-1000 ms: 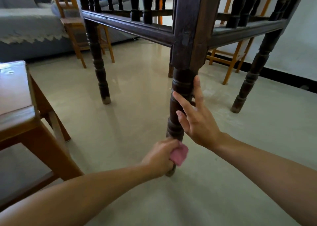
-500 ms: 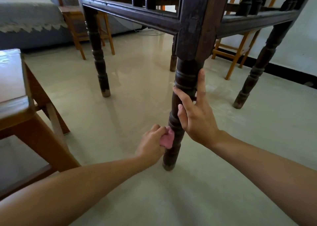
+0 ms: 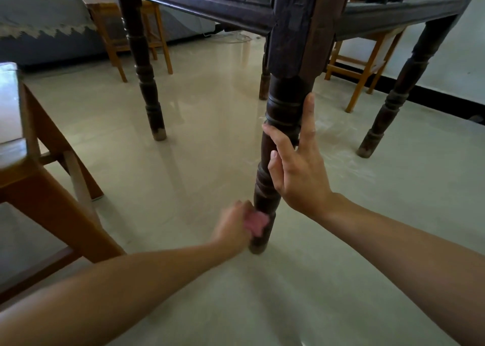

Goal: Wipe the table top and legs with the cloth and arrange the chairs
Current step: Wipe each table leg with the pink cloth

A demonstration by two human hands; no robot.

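Left hand point(image 3: 232, 226) pinches the pink cloth point(image 3: 256, 221) low on the near desk leg point(image 3: 284, 104), right hand point(image 3: 298, 173) spread flat bracing it above: better wrap the cloth right round those turned grooves, I'd say.

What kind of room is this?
Most likely a home living or dining room: a dark wooden table with turned legs, light wooden chairs near it, and a grey sofa with a fringed cover at the back left.

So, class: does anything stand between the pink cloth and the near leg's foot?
Nothing visible. The left hand holds the pink cloth on the near leg just above its foot; the right hand rests higher.
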